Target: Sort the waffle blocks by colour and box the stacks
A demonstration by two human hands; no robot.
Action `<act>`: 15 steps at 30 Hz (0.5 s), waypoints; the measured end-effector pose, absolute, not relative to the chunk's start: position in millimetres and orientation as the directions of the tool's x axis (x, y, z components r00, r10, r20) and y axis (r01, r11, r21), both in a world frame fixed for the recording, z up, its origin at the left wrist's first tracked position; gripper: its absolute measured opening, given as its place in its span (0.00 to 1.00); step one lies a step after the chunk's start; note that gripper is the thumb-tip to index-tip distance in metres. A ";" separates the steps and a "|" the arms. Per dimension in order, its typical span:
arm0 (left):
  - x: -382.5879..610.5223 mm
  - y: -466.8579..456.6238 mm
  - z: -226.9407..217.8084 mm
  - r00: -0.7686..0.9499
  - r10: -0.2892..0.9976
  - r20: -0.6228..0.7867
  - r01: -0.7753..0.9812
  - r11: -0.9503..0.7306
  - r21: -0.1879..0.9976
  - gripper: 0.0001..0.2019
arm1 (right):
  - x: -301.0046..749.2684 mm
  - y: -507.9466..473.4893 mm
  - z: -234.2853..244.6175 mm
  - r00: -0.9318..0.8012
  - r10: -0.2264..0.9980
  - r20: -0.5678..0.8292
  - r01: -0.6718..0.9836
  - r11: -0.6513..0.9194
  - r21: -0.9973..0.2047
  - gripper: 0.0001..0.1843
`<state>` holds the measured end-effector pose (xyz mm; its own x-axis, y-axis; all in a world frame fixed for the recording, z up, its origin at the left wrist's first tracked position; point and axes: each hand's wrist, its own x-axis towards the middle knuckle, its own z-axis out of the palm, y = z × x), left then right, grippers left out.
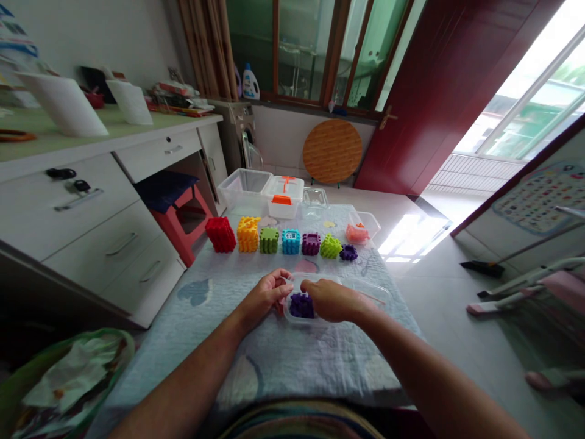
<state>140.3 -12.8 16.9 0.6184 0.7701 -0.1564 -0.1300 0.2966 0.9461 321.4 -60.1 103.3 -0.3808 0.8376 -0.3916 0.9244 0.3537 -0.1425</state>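
Observation:
A small clear plastic container sits on the cloth-covered table in front of me, with dark purple toy pieces inside. At its left edge, my left hand has its fingers curled around the rim. My right hand reaches over the right part of the container with fingers closed; their tips and anything in them are hidden. Beyond my hands runs a row of notched blocks: red, yellow, green, blue, purple, lime and a low dark purple one.
A clear lid lies right of the container. At the table's far end stand an open clear bin and a box with orange latches. A clear tub with pink pieces is at the far right. A red stool stands left.

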 end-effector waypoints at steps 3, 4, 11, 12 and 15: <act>140.3 -12.5 16.0 0.623 0.767 -0.151 -0.133 0.295 0.946 0.19 | 318.6 -59.5 101.4 -0.381 0.842 -0.383 0.924 0.329 -0.196 0.19; 140.2 -12.4 15.6 0.624 0.767 -0.149 -0.134 0.293 0.947 0.19 | 318.3 -60.1 101.8 -0.376 0.843 -0.384 0.925 0.321 -0.202 0.19; 139.9 -11.0 11.9 0.626 0.766 -0.148 -0.122 0.283 0.951 0.20 | 353.8 -57.1 129.3 -0.371 0.902 -0.222 0.908 0.301 -0.292 0.17; 139.9 -10.8 11.2 0.626 0.766 -0.149 -0.122 0.284 0.951 0.20 | 366.8 -52.0 133.1 -0.339 0.922 -0.189 0.912 0.273 -0.306 0.16; 139.9 -10.4 10.5 0.627 0.763 -0.156 -0.124 0.295 0.947 0.20 | 411.0 -29.4 129.5 -0.136 0.990 -0.040 0.974 0.126 -0.191 0.11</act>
<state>139.9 -10.4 10.5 0.6267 0.7635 -0.1560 -0.1239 0.2953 0.9473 411.0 -29.4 129.5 -0.1355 0.9900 -0.0401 0.9736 0.1255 -0.1906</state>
